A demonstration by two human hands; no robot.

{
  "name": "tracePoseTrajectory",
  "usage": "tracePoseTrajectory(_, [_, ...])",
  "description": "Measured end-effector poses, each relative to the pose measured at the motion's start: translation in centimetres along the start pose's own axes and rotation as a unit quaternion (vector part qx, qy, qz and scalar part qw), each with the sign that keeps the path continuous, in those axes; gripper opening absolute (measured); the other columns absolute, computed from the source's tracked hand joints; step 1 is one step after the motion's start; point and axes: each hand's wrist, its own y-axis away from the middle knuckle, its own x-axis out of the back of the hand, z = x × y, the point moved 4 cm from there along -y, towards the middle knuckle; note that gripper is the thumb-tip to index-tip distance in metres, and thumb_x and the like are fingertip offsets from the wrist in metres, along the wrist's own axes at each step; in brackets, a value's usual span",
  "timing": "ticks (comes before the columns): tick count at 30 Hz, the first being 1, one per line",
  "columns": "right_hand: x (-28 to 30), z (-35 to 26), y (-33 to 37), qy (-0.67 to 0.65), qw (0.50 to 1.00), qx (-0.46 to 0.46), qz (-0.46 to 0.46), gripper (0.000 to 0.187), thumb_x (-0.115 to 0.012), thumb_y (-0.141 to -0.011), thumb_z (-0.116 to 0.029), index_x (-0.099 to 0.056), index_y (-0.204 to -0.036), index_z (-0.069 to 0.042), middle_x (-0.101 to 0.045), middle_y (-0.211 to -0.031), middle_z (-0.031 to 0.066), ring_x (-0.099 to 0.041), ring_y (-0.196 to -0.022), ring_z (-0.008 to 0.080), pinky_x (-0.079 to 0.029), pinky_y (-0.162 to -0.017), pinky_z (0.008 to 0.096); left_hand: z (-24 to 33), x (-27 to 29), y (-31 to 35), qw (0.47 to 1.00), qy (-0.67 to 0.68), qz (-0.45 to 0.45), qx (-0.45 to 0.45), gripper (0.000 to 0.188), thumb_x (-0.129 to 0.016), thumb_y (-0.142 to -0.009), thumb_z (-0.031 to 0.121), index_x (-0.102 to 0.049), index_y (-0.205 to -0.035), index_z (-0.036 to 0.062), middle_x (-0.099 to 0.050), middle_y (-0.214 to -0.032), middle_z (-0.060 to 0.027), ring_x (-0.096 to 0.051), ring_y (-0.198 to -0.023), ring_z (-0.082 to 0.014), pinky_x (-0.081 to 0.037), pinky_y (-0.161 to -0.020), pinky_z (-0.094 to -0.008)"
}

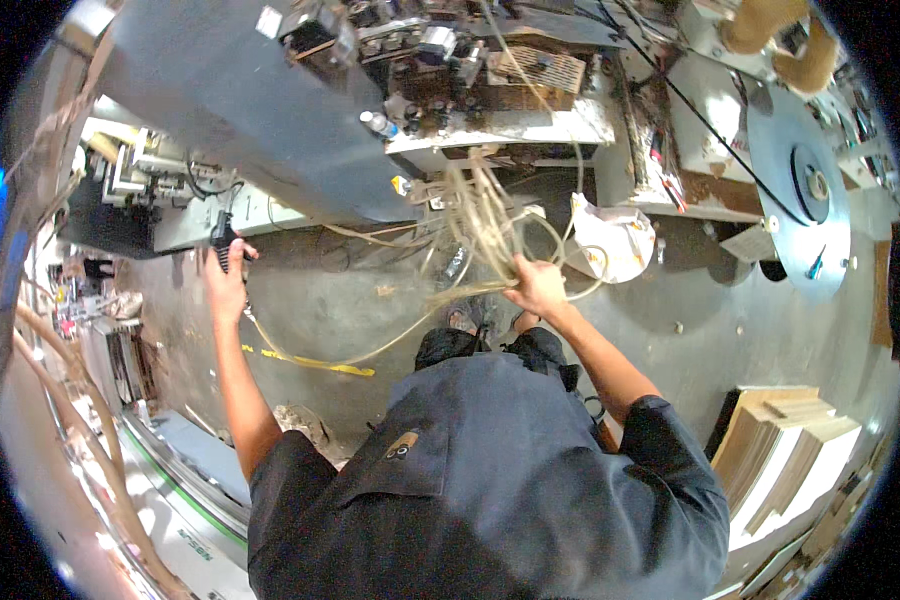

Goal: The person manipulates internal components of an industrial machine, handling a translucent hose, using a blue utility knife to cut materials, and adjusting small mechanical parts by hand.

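My left hand (227, 278) is raised at the left and grips a black nozzle gun (222, 238), from which a yellowish hose (310, 360) trails down across the concrete floor. My right hand (537, 285) is shut on a tangled bundle of pale hose loops (480, 215) that hangs in front of a grey machine (260, 100). My dark work shirt fills the lower middle, with my shoes (467, 318) just above it.
A cluttered workbench (500, 120) with a plastic bottle (378, 123) stands ahead. A white bucket (612, 240) sits on the floor to the right of my hand. A blue round machine part (800, 190) is at the right. Stacked wooden boards (785, 455) lie at the lower right.
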Motion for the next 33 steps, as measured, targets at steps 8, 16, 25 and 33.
tracePoseTrajectory(8, [-6.4, -13.2, -5.1, 0.031, 0.978, 0.167, -0.118, 0.058, -0.082, -0.077, -0.035, -0.051, -0.12, -0.01, -0.071, -0.083, 0.0153, -0.069, -0.079, 0.041, -0.054, -0.071, 0.0498, -9.2, 5.3, 8.3, 0.994, -0.027, 0.08, 0.073, 0.032, -0.062, -0.105, 0.03, -0.063, -0.117, -0.0002, -0.073, -0.086, -0.0042, -0.065, -0.078, -0.0137, -0.051, -0.078, -0.0312])
tracePoseTrajectory(16, [-16.6, -28.2, -9.5, 0.121, 0.913, 0.196, -0.338, 0.051, -0.073, -0.085, -0.036, -0.052, -0.125, -0.012, -0.072, -0.082, 0.0196, -0.071, -0.075, 0.0406, -0.056, -0.065, 0.0533, -24.2, 14.2, 22.9, 0.946, -0.025, 0.215, 0.24, 0.042, -0.06, -0.106, 0.041, -0.064, -0.113, -0.0001, -0.07, -0.089, -0.0061, -0.063, -0.086, -0.0182, -0.05, -0.08, -0.0356])
tracePoseTrajectory(25, [-35.3, -37.8, -19.2, 0.137, 0.917, 0.147, -0.344, 0.059, -0.071, -0.087, -0.029, -0.049, -0.137, -0.007, -0.073, -0.102, 0.0204, -0.073, -0.093, 0.0382, -0.057, -0.078, 0.0519, -27.7, 18.2, 41.9, 0.817, -0.034, 0.398, 0.415, 0.075, -0.063, -0.099, 0.058, -0.059, -0.122, -0.0132, -0.067, -0.112, -0.0231, -0.062, -0.091, -0.035, -0.051, -0.084, -0.0444])
tracePoseTrajectory(33, [-36.3, -35.8, -20.9, 0.202, 0.904, 0.224, -0.303, 0.087, -0.08, -0.083, -0.049, -0.046, -0.151, -0.008, -0.026, -0.167, 0.0193, -0.032, -0.152, 0.0382, -0.025, -0.125, 0.0504, -29.8, 9.6, 40.0, 0.816, 0.157, 0.394, 0.393, 0.066, -0.063, -0.1, 0.057, -0.062, -0.118, -0.0068, -0.073, -0.094, -0.0125, -0.064, -0.087, -0.0202, -0.052, -0.072, -0.037])
